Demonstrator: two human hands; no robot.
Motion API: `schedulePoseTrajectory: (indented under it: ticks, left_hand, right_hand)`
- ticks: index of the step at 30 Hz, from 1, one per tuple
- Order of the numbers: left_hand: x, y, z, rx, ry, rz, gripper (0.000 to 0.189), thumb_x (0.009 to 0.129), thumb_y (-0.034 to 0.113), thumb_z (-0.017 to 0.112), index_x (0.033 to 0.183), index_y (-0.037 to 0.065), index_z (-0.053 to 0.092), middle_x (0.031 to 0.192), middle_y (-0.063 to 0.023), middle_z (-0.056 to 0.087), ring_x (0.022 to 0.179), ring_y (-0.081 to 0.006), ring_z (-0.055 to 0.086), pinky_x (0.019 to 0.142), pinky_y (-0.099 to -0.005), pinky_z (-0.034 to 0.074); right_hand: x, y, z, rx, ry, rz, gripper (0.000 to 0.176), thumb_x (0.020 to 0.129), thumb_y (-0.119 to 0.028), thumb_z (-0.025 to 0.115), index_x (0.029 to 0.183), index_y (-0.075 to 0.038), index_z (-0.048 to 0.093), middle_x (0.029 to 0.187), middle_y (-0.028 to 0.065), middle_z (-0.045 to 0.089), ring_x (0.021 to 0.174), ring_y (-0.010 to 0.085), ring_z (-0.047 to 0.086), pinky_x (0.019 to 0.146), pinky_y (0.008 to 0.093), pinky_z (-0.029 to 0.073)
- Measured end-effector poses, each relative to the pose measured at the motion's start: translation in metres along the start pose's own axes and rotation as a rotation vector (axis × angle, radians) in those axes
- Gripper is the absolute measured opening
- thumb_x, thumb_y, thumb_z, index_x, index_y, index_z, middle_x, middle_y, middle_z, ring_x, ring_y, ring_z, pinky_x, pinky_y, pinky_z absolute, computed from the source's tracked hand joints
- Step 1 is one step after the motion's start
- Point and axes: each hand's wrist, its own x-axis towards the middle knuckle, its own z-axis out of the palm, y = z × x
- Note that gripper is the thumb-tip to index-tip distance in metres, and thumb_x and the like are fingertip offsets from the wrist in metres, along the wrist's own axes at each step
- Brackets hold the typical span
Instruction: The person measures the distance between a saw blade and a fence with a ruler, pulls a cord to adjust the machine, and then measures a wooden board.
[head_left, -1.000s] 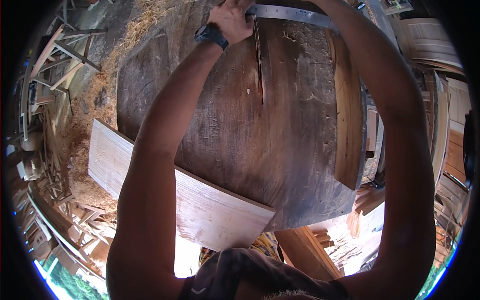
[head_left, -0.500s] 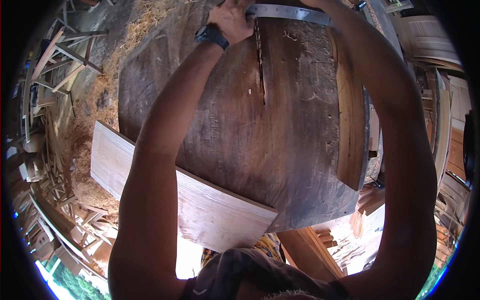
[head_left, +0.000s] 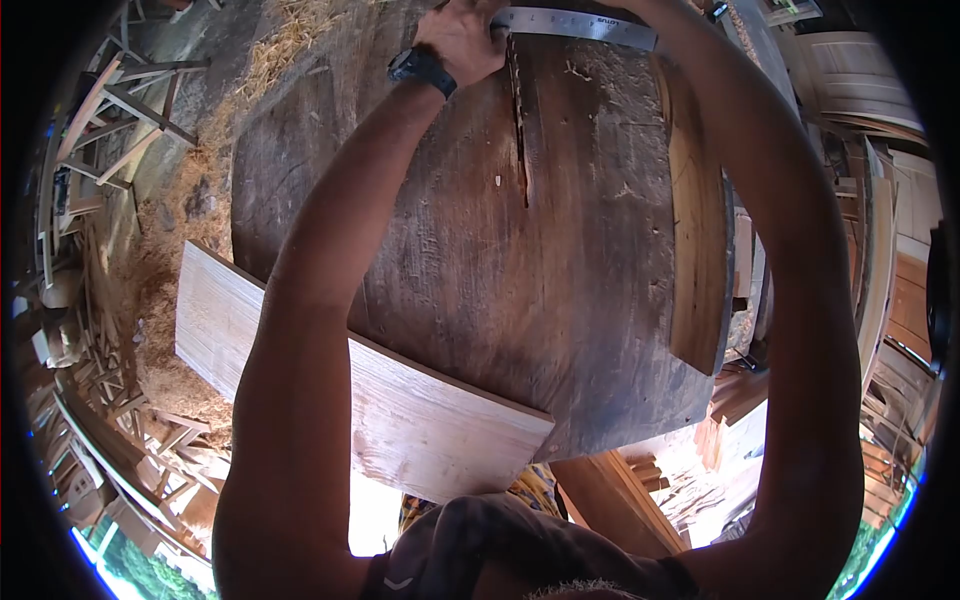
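Note:
A metal ruler (head_left: 580, 25) with printed numbers and a brand mark lies across the far part of the dark wooden worktop (head_left: 470, 270). My left hand (head_left: 466, 42), with a black watch on its wrist, is closed at the ruler's left end. The thumb is bent there, and the frame's top edge cuts off some fingers. My right hand (head_left: 630, 4) is at the top edge near the ruler's right part, mostly out of view, so its grip is hidden. Close to my body, a pale wooden board (head_left: 440, 412) rests slantwise at the worktop's near left edge.
A long crack (head_left: 519, 130) runs down the worktop below the ruler. Along the right side lies a brown wood strip (head_left: 696, 230). Wood shavings (head_left: 180, 300) cover the floor at left, beside stacked timber frames (head_left: 130, 110). Panels and planks (head_left: 880, 240) stand at right.
The view has shifted very slightly. Both hands and the ruler stay almost where they were.

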Motion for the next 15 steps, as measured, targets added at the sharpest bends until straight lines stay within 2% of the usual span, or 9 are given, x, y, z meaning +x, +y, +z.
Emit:
schedulePoseTrajectory:
  ticks: [2, 3, 5, 6, 8, 10, 11, 12, 15]
  left_hand:
    - [0.000, 0.002, -0.003, -0.053, -0.025, -0.009, 0.041, 0.072, 0.011, 0.064, 0.113, 0.009, 0.067, 0.156, -0.0224, 0.030, 0.098, -0.0434, 0.067, 0.091, -0.0530, 0.053]
    - [0.001, 0.003, -0.003, -0.056, -0.025, -0.007, 0.041, 0.072, 0.011, 0.064, 0.113, 0.009, 0.067, 0.156, -0.0224, 0.030, 0.098, -0.0434, 0.067, 0.091, -0.0530, 0.053]
    - [0.002, 0.003, -0.004, -0.112, -0.037, -0.025, 0.040, 0.071, 0.009, 0.064, 0.111, 0.008, 0.067, 0.155, -0.0231, 0.031, 0.096, -0.0438, 0.067, 0.081, -0.0501, 0.056]
    - [0.001, 0.001, -0.002, -0.112, -0.040, -0.022, 0.040, 0.071, 0.009, 0.064, 0.111, 0.008, 0.067, 0.155, -0.0231, 0.031, 0.096, -0.0438, 0.067, 0.081, -0.0501, 0.056]
    - [0.000, -0.004, 0.003, -0.092, 0.013, 0.036, 0.037, 0.071, 0.008, 0.063, 0.108, 0.008, 0.066, 0.155, -0.0234, 0.031, 0.094, -0.0447, 0.067, 0.076, -0.0494, 0.057]
    - [-0.001, -0.005, 0.004, -0.111, 0.019, 0.036, 0.036, 0.071, 0.007, 0.063, 0.106, 0.008, 0.066, 0.155, -0.0234, 0.031, 0.094, -0.0449, 0.067, 0.075, -0.0495, 0.057]
    - [-0.001, -0.005, 0.005, -0.129, 0.029, 0.036, 0.034, 0.071, 0.006, 0.062, 0.105, 0.008, 0.066, 0.155, -0.0235, 0.031, 0.093, -0.0451, 0.066, 0.074, -0.0496, 0.057]
    - [-0.001, -0.004, 0.004, -0.129, 0.029, 0.037, 0.034, 0.071, 0.006, 0.062, 0.105, 0.008, 0.066, 0.155, -0.0235, 0.031, 0.093, -0.0451, 0.066, 0.074, -0.0496, 0.057]
    - [-0.001, -0.004, 0.003, -0.125, 0.033, 0.039, 0.032, 0.070, 0.005, 0.062, 0.102, 0.009, 0.066, 0.155, -0.0234, 0.032, 0.094, -0.0446, 0.066, 0.072, -0.0497, 0.057]
  right_hand:
    - [-0.016, 0.002, -0.012, 0.074, -0.024, 0.003, 0.034, 0.089, -0.027, 0.061, 0.071, 0.002, 0.066, 0.071, 0.0211, 0.065, 0.067, 0.0390, 0.063, 0.065, 0.0480, 0.050]
    - [-0.027, 0.005, -0.020, 0.150, -0.045, 0.007, 0.032, 0.087, -0.027, 0.064, 0.070, 0.001, 0.066, 0.070, 0.0208, 0.064, 0.066, 0.0393, 0.064, 0.063, 0.0494, 0.049]
    - [-0.055, -0.001, -0.049, 0.110, -0.070, 0.023, 0.032, 0.085, -0.026, 0.066, 0.068, 0.001, 0.065, 0.068, 0.0211, 0.063, 0.065, 0.0387, 0.064, 0.063, 0.0499, 0.049]
    - [-0.071, -0.005, -0.063, 0.074, -0.097, 0.034, 0.032, 0.083, -0.026, 0.068, 0.065, 0.000, 0.064, 0.067, 0.0214, 0.062, 0.064, 0.0381, 0.064, 0.062, 0.0503, 0.049]
    - [-0.104, -0.010, -0.086, 0.079, -0.138, -0.017, 0.020, 0.083, -0.023, 0.067, 0.083, -0.002, 0.067, 0.076, 0.0209, 0.066, 0.071, 0.0393, 0.065, 0.064, 0.0491, 0.050]
    - [-0.139, -0.018, -0.096, 0.041, -0.328, 0.160, 0.021, 0.085, -0.022, 0.070, 0.098, -0.007, 0.067, 0.075, 0.0128, 0.066, 0.063, 0.0244, 0.065, 0.058, 0.0380, 0.050]
    - [-0.159, -0.021, -0.101, 0.124, -0.238, 0.109, 0.018, 0.088, -0.023, 0.068, 0.089, -0.005, 0.064, 0.072, 0.0143, 0.064, 0.061, 0.0265, 0.064, 0.057, 0.0388, 0.049]
    - [-0.179, -0.025, -0.107, 0.205, -0.145, 0.056, 0.024, 0.090, -0.024, 0.066, 0.079, -0.003, 0.061, 0.069, 0.0157, 0.062, 0.058, 0.0286, 0.063, 0.056, 0.0395, 0.049]
    - [-0.222, -0.049, -0.135, 0.227, -0.107, 0.114, 0.017, 0.087, -0.016, 0.068, 0.080, -0.002, 0.061, 0.070, 0.0144, 0.063, 0.063, 0.0292, 0.065, 0.058, 0.0408, 0.049]
